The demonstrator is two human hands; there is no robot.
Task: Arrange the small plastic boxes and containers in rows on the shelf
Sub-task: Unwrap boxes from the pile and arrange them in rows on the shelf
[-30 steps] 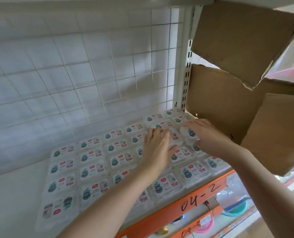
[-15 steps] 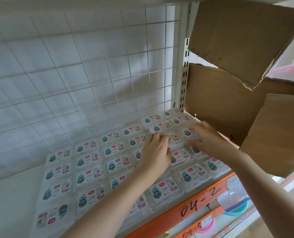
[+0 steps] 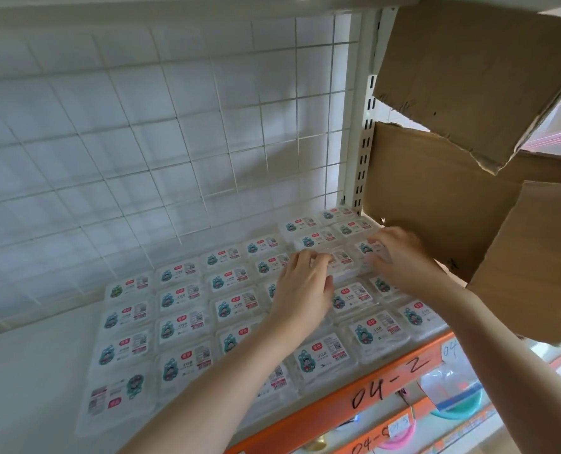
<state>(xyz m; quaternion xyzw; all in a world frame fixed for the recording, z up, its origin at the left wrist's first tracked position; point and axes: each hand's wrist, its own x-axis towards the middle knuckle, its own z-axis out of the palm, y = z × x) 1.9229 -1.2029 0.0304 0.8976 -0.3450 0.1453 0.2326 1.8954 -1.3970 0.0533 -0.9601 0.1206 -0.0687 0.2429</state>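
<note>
Small clear plastic box [image 3: 341, 261] held between both hands, in the third row from the back near the right end of the shelf, sitting slightly higher than its neighbours, white label with a teal cartoon figure and a barcode facing up. Left hand [image 3: 302, 290] at the box's left edge, fingers curled over that edge, thumb along the near side. Right hand [image 3: 400, 260] at the box's right edge, fingers bent and spread lightly, fingertips on the box and on the neighbouring box's label; whether the thumb is under the box cannot be told. All around, flat rows of identical boxes [image 3: 181, 326] packed edge to edge on the white shelf [image 3: 27, 371], covering its right part from the wire grid to the front lip; contents not readable through the clear lids, only the labels showing. One box [image 3: 115, 396] at the front left corner of the block turned the other way round, its figure at the right end of the label. Left part of the shelf bare white. Behind, a white wire grid back panel [image 3: 174, 142] and a slotted upright post [image 3: 364, 126]. Along the front, an orange shelf edge [image 3: 354, 398] handwritten "04-2". To the right, brown cardboard flaps [image 3: 469, 77] of an open carton hanging beside the post. Below the orange edge, blurred pink and teal items [image 3: 459, 411] in clear wrapping.
</note>
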